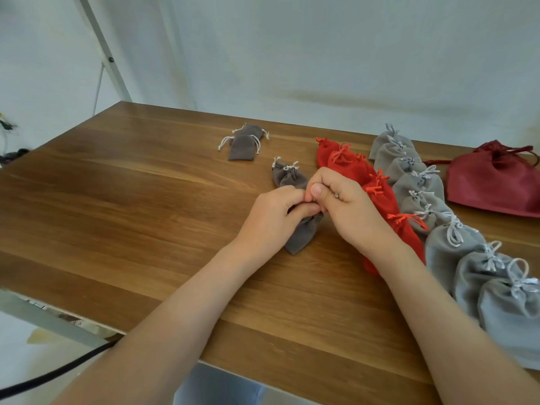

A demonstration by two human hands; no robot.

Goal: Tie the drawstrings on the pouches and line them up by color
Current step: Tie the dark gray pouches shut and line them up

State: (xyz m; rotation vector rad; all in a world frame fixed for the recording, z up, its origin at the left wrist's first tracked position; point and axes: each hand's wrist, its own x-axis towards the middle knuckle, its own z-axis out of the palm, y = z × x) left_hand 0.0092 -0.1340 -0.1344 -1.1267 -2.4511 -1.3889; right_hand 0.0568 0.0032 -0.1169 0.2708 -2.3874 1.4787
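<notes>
Fingers curled, left hand point(271, 213) and right hand point(346, 209) pinched the top of a taupe pouch point(301, 236) — just left of the red pouch row point(382, 200), grey pouch row point(420, 185) along its right.

Matt velvety cloth pouches point(301, 233), wood-grain table point(131, 185)

Head view, down onto table point(117, 200).

Both hands, left hand point(273, 213) and right hand point(344, 204), pinched the mouth of a brownish-grey velvet drawstring pouch point(302, 233), just left of a red pouch row point(377, 188) on the wooden table point(131, 200).
</notes>
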